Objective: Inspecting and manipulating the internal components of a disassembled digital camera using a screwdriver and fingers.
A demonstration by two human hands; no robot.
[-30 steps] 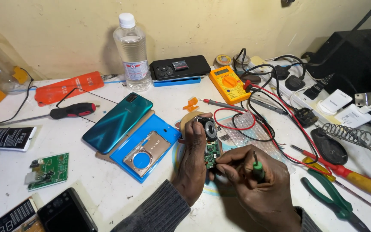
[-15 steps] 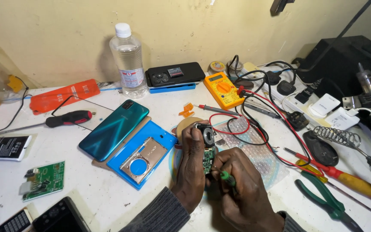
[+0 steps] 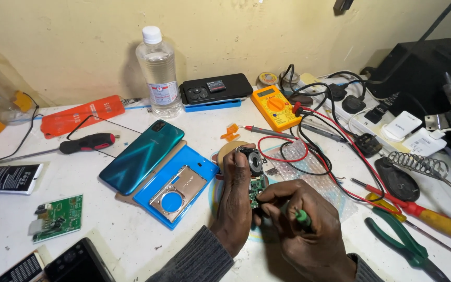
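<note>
Both forearms come up from the near edge of the white table [image 3: 131, 230], grey sleeves at the wrists, and meet just right of centre. The left hand [image 3: 236, 201] stands on its edge with fingers curled shut around a small camera module [image 3: 254, 172], a round lens on a green circuit board, held upright between thumb and fingertips. The right hand [image 3: 304, 230] lies knuckles up just to its right, closed around a green-handled screwdriver [image 3: 303, 218]; the tip is hidden behind the fingers where it meets the board, so I cannot tell where it touches.

To the left of the hands lies one teal phone [image 3: 142, 156], overlapping a blue tray [image 3: 176, 185] that carries a metal frame. Farther left sits one loose green circuit board [image 3: 57, 218]. Far across the table, near the wall, stands one clear plastic bottle [image 3: 158, 68], with a black phone [image 3: 215, 87] just beside it and one yellow multimeter [image 3: 275, 107] to the right, its red and black leads looping toward the hands. I count two other screwdrivers: a black-and-red one [image 3: 87, 142] at left and a red-and-yellow one [image 3: 429, 219] at right, above one pair of green pliers [image 3: 400, 240].
</note>
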